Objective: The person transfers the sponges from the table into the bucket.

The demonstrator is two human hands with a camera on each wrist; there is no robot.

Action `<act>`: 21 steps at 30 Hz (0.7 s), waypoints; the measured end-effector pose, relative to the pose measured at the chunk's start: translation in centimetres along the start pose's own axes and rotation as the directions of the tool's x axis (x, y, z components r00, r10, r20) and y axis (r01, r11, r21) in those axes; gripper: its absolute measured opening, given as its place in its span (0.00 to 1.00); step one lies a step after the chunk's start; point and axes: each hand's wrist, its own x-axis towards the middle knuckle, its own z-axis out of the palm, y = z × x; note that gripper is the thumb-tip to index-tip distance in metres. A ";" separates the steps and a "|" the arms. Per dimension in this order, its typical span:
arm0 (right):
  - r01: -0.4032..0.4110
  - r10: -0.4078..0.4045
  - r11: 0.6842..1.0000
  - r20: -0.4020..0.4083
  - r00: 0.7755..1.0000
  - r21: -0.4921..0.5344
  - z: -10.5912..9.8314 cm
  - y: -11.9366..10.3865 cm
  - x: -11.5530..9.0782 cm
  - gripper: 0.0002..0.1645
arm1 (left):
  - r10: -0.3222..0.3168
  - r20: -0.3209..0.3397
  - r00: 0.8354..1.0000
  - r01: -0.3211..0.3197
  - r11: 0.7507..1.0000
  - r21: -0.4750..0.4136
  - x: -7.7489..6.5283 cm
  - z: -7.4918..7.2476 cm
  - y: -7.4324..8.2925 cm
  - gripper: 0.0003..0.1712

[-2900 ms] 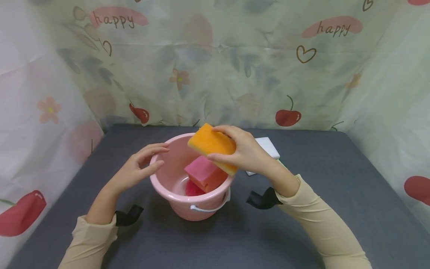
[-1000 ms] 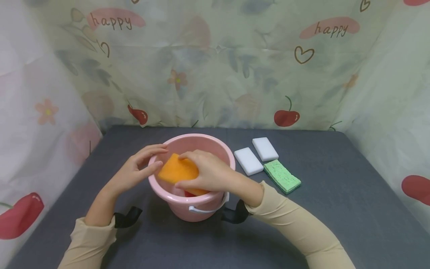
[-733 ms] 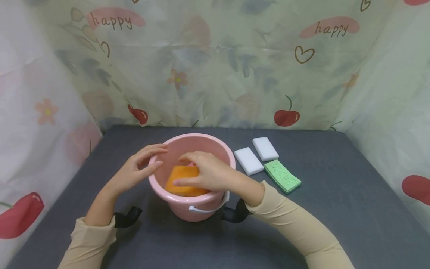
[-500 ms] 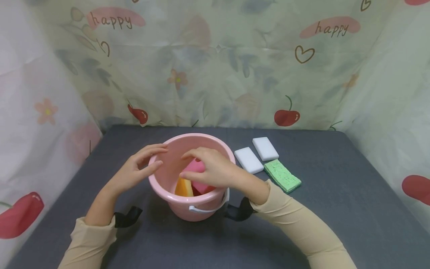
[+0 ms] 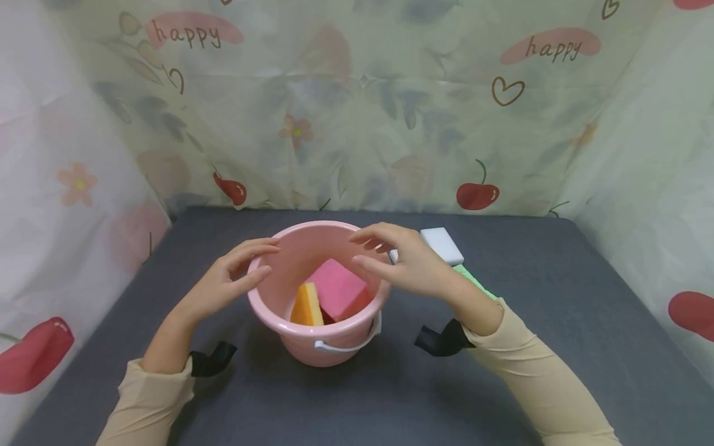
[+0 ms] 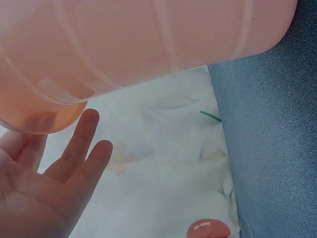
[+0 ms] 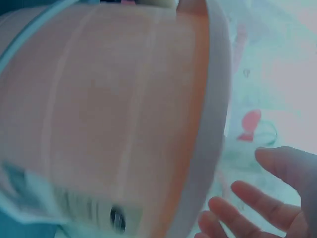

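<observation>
A pink bucket (image 5: 320,344) with a white handle stands on the dark table. Inside it a pink sponge (image 5: 339,288) lies tilted, and an orange and yellow sponge (image 5: 307,305) stands on edge at its left. My left hand (image 5: 223,282) is at the bucket's left rim, fingers relaxed; the left wrist view shows these fingers (image 6: 81,144) beside the bucket wall. Over the right rim hovers my right hand (image 5: 409,260), holding nothing, its fingers loosely bent and apart. In the right wrist view the bucket (image 7: 114,99) fills the left, with the right hand (image 7: 277,198) beyond its rim.
To the bucket's right a white sponge block (image 5: 442,246) lies on the table (image 5: 558,297). A second white block and a green sponge (image 5: 474,282) are mostly hidden behind the right hand and forearm. Patterned cloth (image 5: 362,124) surrounds the table at the back and sides.
My right hand lowered the orange sponge into the bucket, let go of it and drew back up and right past the rim. The left hand has hardly moved.
</observation>
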 end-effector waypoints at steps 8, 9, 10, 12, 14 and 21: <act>-0.065 0.061 0.997 -0.089 0.994 -0.036 -1.7 2.7 -2.1 0.21 | -0.007 -0.002 1.000 0.007 1.000 0.003 0.0 0.0 0.0 0.22; -0.083 0.079 0.996 -0.097 0.992 -0.041 -1.8 3.2 -2.4 0.21 | -0.006 -0.002 1.000 0.006 1.000 0.001 0.0 0.0 0.0 0.22; -0.103 0.098 0.994 -0.105 0.990 -0.044 -1.9 3.6 -2.7 0.21 | -0.006 -0.001 1.000 0.006 1.000 0.000 0.0 0.0 0.0 0.22; -0.139 0.132 0.989 -0.119 0.984 -0.049 -2.2 4.7 -3.2 0.21 | -0.002 -0.002 1.000 0.002 1.000 -0.003 0.0 0.0 0.0 0.22; -0.170 0.161 0.984 -0.134 0.978 -0.061 -2.4 5.8 -3.8 0.21 | 0.005 -0.003 1.000 -0.005 1.000 -0.005 0.0 0.1 0.0 0.22; -0.276 0.260 0.957 -0.155 0.953 -0.093 -3.7 9.2 -5.7 0.25 | 0.017 -0.006 1.000 -0.017 1.000 0.003 0.0 0.1 -0.1 0.22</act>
